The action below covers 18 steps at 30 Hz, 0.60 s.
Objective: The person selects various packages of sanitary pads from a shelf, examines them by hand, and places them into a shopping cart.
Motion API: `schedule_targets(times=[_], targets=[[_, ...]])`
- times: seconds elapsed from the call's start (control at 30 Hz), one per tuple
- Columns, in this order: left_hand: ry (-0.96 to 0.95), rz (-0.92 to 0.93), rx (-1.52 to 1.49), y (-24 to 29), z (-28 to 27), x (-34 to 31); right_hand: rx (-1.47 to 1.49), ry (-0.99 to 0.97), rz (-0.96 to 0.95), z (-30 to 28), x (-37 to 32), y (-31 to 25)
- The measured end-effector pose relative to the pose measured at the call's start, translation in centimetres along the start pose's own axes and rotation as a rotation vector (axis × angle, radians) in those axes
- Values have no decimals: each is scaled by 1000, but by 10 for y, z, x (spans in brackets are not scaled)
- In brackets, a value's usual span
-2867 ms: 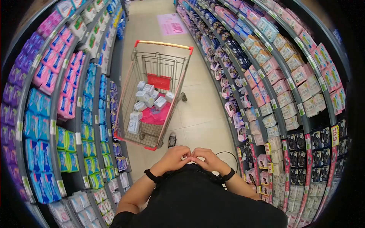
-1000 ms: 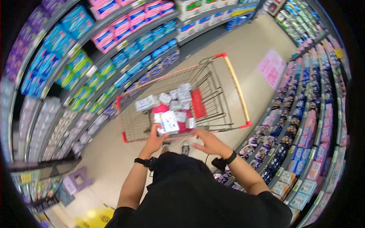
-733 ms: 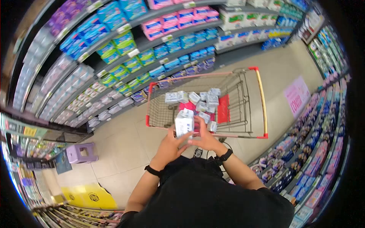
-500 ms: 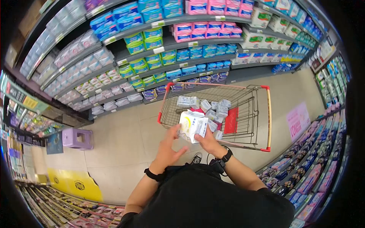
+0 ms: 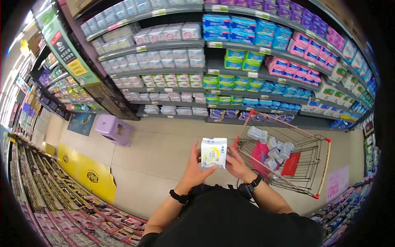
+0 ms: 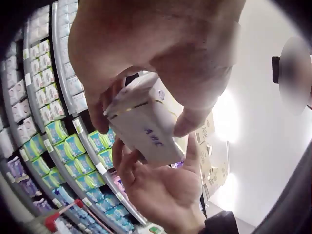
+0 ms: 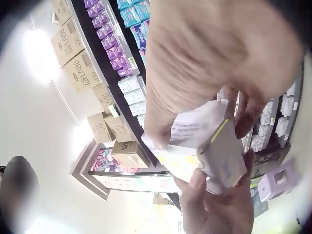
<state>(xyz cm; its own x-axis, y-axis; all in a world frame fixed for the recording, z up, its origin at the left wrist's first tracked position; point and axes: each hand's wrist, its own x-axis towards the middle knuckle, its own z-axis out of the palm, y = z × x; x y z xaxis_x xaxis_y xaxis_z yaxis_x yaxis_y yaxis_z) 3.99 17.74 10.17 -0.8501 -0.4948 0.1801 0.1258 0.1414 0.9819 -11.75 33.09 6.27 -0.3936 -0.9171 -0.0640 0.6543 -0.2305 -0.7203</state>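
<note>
Pack held up in both hands, facing the shelves (image 5: pixel 173 70)!
Left hand (image 5: pixel 196 171) and right hand (image 5: pixel 238 164) both clamp the white pack (image 5: pixel 213 152), with the cart (image 5: pixel 310 160) just to the right. Any next move needs one firm grip before the other hand releases.

Stocked shelves (image 5: pixel 173 53) line a beige tiled floor (image 5: pixel 156 164) beside a purple stool (image 5: pixel 114 130).
</note>
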Motion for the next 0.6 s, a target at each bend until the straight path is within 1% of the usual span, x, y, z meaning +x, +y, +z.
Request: schedule_targets(times=[0.03,0.07,0.13,0.17,0.2,0.23,0.27,0.33,0.37,0.43,0.47,0.57,0.6], targets=[[37,5,-18,1,-11,-3,-6,-55,20,5,11,3],[80,12,-35,1,-22,-7,-124,-93,17,11,21,6],[82,-18,5,-12,-45,-15,-352,-189,-3,26,47,14],[83,-32,30,-17,-58,-16,-351,-197,-3,34,58,20],[94,9,28,-16,-72,-14,-348,-201,-5,42,67,28],[130,14,21,-18,-83,-13,-344,-200,-9,54,76,32],[160,17,10,-21,-93,-11,-344,-205,-49,66,84,33],[230,37,-10,-22,-108,-4,-139,-61,19,58,103,52],[222,0,-55,-29,-115,0,-42,15,57,49,111,61],[209,-73,-146,-43,-133,9,56,22,39,34,128,74],[237,-43,-122,-45,-137,14,109,23,32,27,140,78],[336,5,-71,-45,-149,27,-8,-77,77,41,167,73],[373,3,-75,-51,-154,31,71,-107,131,43,177,73]])
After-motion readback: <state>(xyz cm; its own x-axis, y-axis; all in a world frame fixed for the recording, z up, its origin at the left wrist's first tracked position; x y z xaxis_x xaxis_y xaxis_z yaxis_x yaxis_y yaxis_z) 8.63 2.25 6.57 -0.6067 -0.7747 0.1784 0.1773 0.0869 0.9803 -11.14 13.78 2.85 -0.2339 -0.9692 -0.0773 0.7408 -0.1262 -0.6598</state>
